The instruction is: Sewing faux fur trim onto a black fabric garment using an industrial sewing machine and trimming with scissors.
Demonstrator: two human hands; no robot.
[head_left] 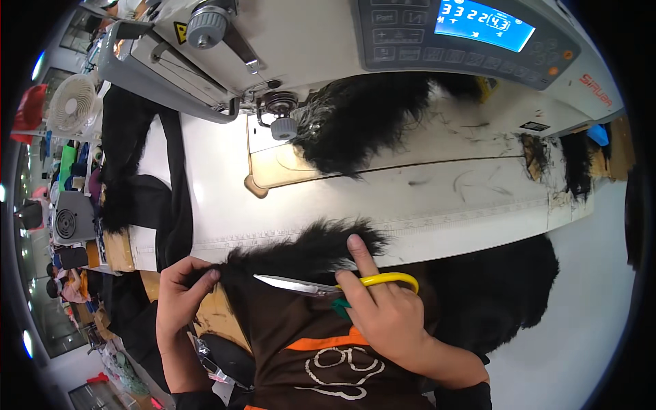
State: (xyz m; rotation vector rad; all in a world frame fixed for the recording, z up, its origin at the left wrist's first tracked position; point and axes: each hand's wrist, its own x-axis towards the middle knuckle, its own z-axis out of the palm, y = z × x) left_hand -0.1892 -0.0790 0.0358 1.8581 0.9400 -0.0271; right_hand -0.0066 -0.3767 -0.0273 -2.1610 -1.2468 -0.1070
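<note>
A strip of black fur fabric lies along the front edge of the sewing table, over its printed ruler. My left hand pinches the strip's left end between thumb and fingers. Scissors with yellow handles are in my right hand, blades pointing left just below the fur. The blades look closed together. My right index finger is stretched out and rests at the strip's right end. Something small and green shows by the right hand's fingers; its kind I cannot make out.
A sewing machine with a lit control panel spans the far side. Black fur lies under its arm. More black fabric hangs over the table's left end, and black fur sits at the right, below the table edge.
</note>
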